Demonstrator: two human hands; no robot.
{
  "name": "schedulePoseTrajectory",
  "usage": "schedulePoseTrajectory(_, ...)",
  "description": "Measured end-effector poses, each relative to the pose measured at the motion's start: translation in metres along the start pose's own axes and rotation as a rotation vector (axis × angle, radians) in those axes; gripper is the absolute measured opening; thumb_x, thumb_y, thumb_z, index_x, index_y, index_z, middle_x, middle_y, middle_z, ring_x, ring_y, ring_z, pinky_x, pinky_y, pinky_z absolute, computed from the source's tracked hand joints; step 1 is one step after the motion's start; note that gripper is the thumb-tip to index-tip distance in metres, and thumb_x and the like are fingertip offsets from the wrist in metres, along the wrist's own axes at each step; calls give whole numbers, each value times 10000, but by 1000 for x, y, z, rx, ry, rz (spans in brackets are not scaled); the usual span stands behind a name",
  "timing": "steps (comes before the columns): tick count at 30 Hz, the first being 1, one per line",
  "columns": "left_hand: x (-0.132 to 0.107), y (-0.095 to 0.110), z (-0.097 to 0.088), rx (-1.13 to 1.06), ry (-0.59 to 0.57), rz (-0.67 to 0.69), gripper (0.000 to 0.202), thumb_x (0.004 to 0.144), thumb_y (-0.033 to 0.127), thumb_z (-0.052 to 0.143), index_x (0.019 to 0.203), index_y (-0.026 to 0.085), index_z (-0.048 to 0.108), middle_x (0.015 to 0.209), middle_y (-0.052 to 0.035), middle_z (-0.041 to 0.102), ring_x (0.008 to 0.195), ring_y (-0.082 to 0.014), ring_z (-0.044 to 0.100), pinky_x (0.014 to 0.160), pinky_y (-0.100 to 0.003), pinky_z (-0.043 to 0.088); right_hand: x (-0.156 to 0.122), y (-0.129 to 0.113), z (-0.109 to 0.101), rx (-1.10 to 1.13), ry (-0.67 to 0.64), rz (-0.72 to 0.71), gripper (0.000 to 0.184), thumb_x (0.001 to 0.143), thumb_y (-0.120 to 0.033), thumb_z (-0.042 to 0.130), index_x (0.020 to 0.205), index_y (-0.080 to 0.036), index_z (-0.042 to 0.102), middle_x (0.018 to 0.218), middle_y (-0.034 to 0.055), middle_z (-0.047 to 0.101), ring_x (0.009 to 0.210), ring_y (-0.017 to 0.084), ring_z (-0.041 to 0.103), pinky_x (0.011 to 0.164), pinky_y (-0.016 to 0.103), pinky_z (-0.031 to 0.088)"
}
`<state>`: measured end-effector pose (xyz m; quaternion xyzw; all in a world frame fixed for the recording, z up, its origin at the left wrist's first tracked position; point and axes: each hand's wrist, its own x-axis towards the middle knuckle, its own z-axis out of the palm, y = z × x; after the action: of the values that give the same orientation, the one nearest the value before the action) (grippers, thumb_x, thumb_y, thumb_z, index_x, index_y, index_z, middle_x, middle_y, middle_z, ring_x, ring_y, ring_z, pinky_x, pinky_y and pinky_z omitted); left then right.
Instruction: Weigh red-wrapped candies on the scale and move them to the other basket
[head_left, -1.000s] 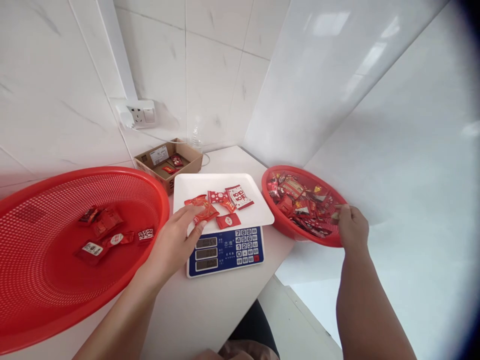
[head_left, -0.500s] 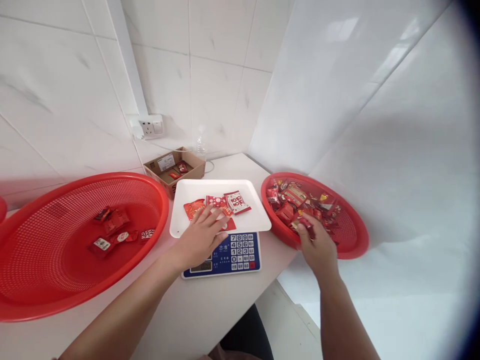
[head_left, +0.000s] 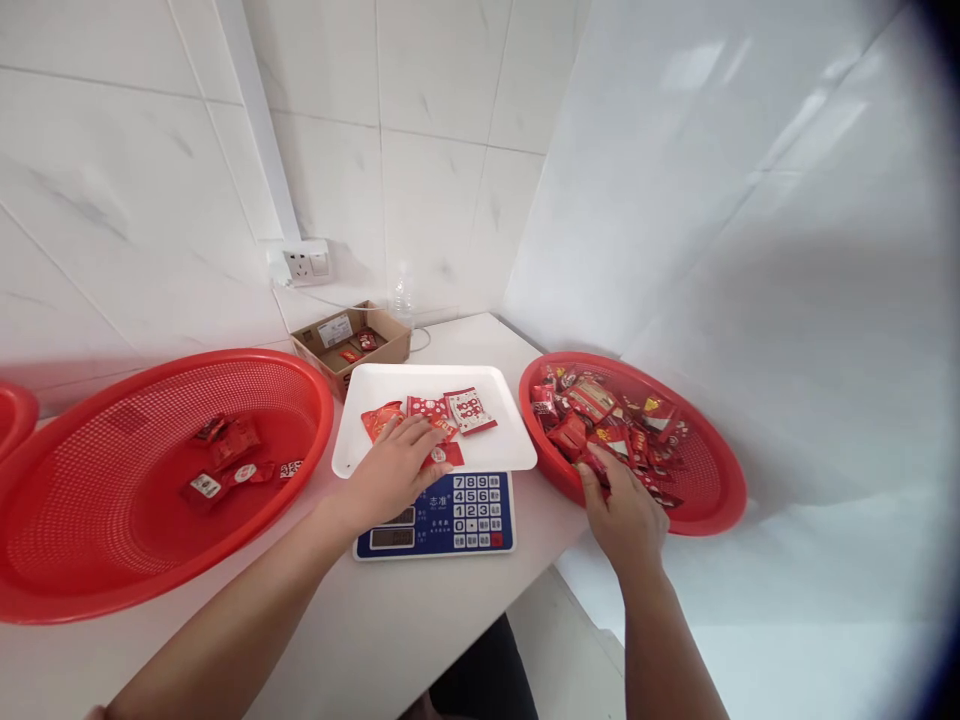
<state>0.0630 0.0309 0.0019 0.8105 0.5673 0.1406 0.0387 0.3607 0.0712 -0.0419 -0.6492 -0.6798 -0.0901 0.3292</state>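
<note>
My left hand (head_left: 390, 472) lies over the near edge of the white scale tray (head_left: 495, 445), its fingers stretched flat onto the red snack packets (head_left: 450, 412) there. The tray sits on a blue scale (head_left: 450, 515) with a keypad. My right hand (head_left: 626, 515) reaches into the near side of the small red basket (head_left: 705, 505), which holds several red snack packets (head_left: 600, 415). Its fingers curl down among them; whether they hold one is hidden.
A large red mesh basket (head_left: 112, 540) with several packets stands at the left. Behind the scale are a cardboard box (head_left: 352, 340), a clear bottle (head_left: 403, 292) and a wall socket (head_left: 304, 265). The counter's edge runs just right of the scale.
My right hand moved from the small basket's far right rim to its near left side. My left hand slid further onto the tray's packets. The view shifted slightly.
</note>
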Motion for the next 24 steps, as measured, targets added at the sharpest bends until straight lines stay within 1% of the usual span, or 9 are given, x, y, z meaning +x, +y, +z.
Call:
schedulePoseTrajectory(3,8,3,2,21,-21,23,522,940,470,379,1371,180,428,1460,-111,432,1409,-302,264,1154,-518,233,0,-1,1,-37,16,-20,434,916,-446,410,1162,-193,663,1063,93,710,844,223,651,584,282,417)
schedulePoseTrajectory(5,15,6,4,33,-39,33,539,930,495,388,1361,176,443,1467,-116,422,1417,-323,236,1159,-539,196,0,0,1,-52,18,-24,430,918,-445,413,1166,-196,661,1066,89,711,831,221,653,573,284,407)
schedulePoseTrajectory(8,21,8,5,48,-56,25,501,928,479,406,1292,151,512,1382,-137,512,1369,-339,334,1141,-555,220,0,1,0,-59,11,-30,427,919,-447,416,1165,-197,660,1073,87,710,828,217,656,572,284,407)
schedulePoseTrajectory(11,21,7,4,54,-54,11,461,940,455,388,1256,153,533,1309,-138,560,1315,-300,417,1142,-524,232,-1,1,-1,-60,-2,-37,422,917,-444,424,1169,-203,660,1080,84,708,829,216,656,575,283,409)
schedulePoseTrajectory(13,23,7,3,56,-55,-6,489,937,470,385,1303,164,494,1374,-149,502,1361,-310,350,1146,-538,205,-1,1,0,-71,-9,-33,417,915,-439,429,1176,-210,659,1078,82,707,828,219,652,569,284,404)
schedulePoseTrajectory(15,28,8,3,51,-69,-16,547,925,505,391,1374,194,425,1479,-154,382,1419,-338,221,1142,-575,172,-1,1,1,-83,-9,-28,414,915,-434,431,1181,-212,658,1070,82,708,824,223,648,567,286,400)
schedulePoseTrajectory(18,43,12,3,29,-110,-2,598,906,564,383,1425,267,358,1546,-118,278,1442,-352,119,1134,-620,115,-1,0,1,-93,3,-26,416,916,-437,433,1180,-208,658,1056,79,713,815,229,648,568,293,397)
schedulePoseTrajectory(21,53,13,5,3,-167,4,597,887,594,401,1410,308,383,1519,-93,345,1427,-368,176,1113,-658,111,-1,1,1,-85,11,-38,424,916,-441,427,1176,-199,659,1048,87,715,812,225,651,564,291,399)
schedulePoseTrajectory(24,52,9,4,-23,-177,-5,568,895,572,409,1366,259,457,1466,-117,430,1408,-374,237,1106,-666,121,-1,1,1,-74,15,-56,428,920,-445,414,1167,-196,660,1048,90,714,823,217,654,562,286,398)
